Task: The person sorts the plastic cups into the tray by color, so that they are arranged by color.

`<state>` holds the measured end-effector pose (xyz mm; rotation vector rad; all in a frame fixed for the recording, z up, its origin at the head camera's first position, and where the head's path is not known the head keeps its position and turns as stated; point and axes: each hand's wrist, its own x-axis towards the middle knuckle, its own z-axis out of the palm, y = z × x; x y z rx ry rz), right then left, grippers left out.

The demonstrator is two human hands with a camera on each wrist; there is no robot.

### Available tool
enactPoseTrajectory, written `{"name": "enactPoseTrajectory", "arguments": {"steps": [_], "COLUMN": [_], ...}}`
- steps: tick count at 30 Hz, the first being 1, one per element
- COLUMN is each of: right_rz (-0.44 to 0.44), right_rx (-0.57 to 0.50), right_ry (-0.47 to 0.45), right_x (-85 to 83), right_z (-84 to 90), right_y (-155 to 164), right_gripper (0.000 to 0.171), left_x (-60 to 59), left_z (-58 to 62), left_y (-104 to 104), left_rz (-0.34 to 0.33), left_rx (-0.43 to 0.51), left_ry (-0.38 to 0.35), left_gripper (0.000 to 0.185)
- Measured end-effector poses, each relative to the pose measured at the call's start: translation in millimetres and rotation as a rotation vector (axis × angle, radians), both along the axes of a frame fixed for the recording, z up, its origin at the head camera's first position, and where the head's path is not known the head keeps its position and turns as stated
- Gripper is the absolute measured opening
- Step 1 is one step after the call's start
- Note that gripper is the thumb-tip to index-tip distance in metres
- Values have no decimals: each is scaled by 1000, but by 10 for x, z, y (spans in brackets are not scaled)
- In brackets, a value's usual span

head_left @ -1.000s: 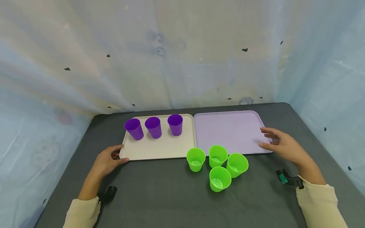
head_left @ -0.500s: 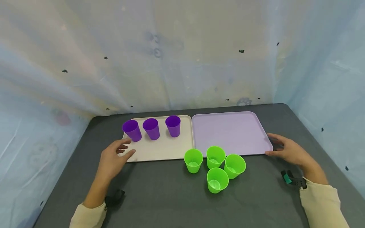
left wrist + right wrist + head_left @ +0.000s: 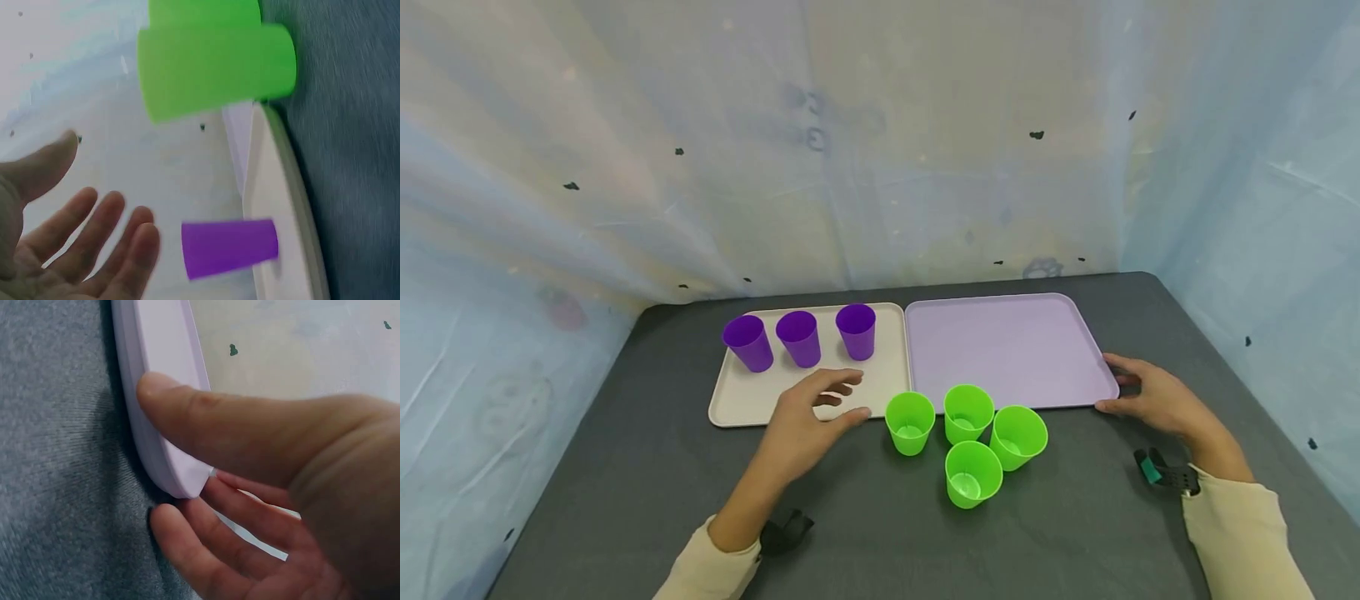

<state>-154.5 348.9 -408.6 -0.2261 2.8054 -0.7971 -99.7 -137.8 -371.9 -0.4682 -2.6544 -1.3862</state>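
My left hand point(image 3: 805, 425) hovers over the front edge of the cream tray point(image 3: 745, 400), thumb and fingers spread and holding nothing. Just right of its fingertips stands a green cup point(image 3: 910, 423), one of several upright green cups grouped in front of the trays. In the left wrist view a green cup point(image 3: 215, 69) lies beyond the thumb, apart from it. My right hand point(image 3: 1157, 404) grips the near right corner of the lavender tray point(image 3: 1000, 350); the right wrist view has the thumb over the tray's rim point(image 3: 150, 394) and the fingers about its corner.
Three upright purple cups point(image 3: 800, 340) stand in a row along the back of the cream tray. Both trays lie side by side on a dark grey cloth-covered table point(image 3: 865, 533). Pale plastic sheeting point(image 3: 895, 150) hangs behind and at both sides.
My left hand has left the cream tray's near left corner and moved right toward the green cups. My right hand has closed onto the lavender tray's corner. Trays and cups keep their places.
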Motion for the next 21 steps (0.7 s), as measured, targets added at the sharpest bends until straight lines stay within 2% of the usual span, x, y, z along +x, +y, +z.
{"name": "enactPoseTrajectory", "arguments": {"steps": [4, 7, 13, 21], "right_rz": [7, -2, 1, -11], "right_rx": [-1, 10, 44, 55], "right_ry": [5, -5, 4, 1], "right_x": [-14, -14, -44, -60], "right_z": [-6, -10, -23, -7], "right_y": [7, 5, -13, -51], "right_gripper": [95, 97, 98, 100], "left_x": [5, 7, -4, -1], "left_z": [-71, -88, -136, -199], "left_y": [172, 277, 401, 435], "left_rz": [-78, -111, -171, -152], "left_rx": [-41, -52, -77, -104], "left_ry": [-58, -112, -94, -129], "left_gripper": [64, 70, 74, 78]}}
